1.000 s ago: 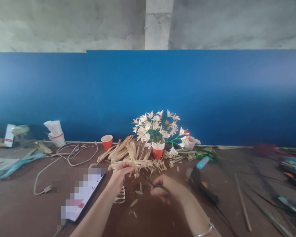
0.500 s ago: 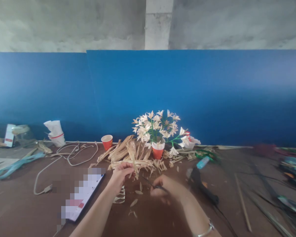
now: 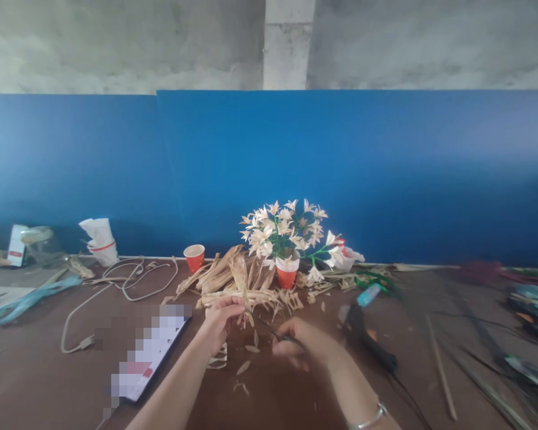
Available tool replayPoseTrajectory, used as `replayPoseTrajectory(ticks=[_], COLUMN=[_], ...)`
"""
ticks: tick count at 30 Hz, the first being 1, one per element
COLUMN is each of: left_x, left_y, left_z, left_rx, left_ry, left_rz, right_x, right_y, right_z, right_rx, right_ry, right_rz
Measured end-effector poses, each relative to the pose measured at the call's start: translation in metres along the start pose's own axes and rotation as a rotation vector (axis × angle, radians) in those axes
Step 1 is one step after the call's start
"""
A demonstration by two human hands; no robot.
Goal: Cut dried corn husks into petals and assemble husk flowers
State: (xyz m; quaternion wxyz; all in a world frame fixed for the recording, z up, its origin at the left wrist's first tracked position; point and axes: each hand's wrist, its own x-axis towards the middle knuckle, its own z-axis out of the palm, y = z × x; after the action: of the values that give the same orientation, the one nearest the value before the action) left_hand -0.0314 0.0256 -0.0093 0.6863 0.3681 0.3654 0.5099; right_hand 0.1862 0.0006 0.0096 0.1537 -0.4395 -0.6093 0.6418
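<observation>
My left hand pinches a pale strip of dried husk that stands up from its fingers. Scissors sit in my right hand, their blades pointing left to the strip. How far the blades are parted I cannot tell. Several small leaf-shaped husk pieces lie on the brown table below the hands. Right behind my left hand is a heap of dried husks. Cream husk flowers on green stems stand in a red and white paper cup beyond the hands.
An empty red paper cup stands behind the heap's left end. A partly blurred-out phone-like slab lies left of my forearm, near a white cable. To the right are a black glue gun and a thin stick.
The scissor blades have come closer to the husk strip, touching or nearly touching it. A small slip of husk now shows below my left fingertips. Both hands have barely moved.
</observation>
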Motion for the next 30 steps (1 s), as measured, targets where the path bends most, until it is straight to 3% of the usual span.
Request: replayPoseTrajectory(ticks=[13, 17, 26, 30], left_x=[0.0034, 0.0051, 0.0079, 0.0067], left_y=[-0.0041, -0.0055, -0.0028, -0.0004], left_z=[-0.0004, -0.0013, 0.0001, 0.0007], left_rx=[0.023, 0.044, 0.211, 0.186], left_ry=[-0.003, 0.062, 0.154, 0.18], left_rz=[0.018, 0.032, 0.142, 0.194], right_x=[0.0026, 0.0014, -0.0037, -0.0058], right_y=[0.0019, 0.0013, 0.0033, 0.0066], right_z=[-0.0008, -0.0012, -0.0057, -0.0085], right_rx=[-0.087, -0.076, -0.094, -0.001], right_ry=[0.058, 0.062, -0.086, -0.116], right_rz=[0.027, 0.021, 0.021, 0.01])
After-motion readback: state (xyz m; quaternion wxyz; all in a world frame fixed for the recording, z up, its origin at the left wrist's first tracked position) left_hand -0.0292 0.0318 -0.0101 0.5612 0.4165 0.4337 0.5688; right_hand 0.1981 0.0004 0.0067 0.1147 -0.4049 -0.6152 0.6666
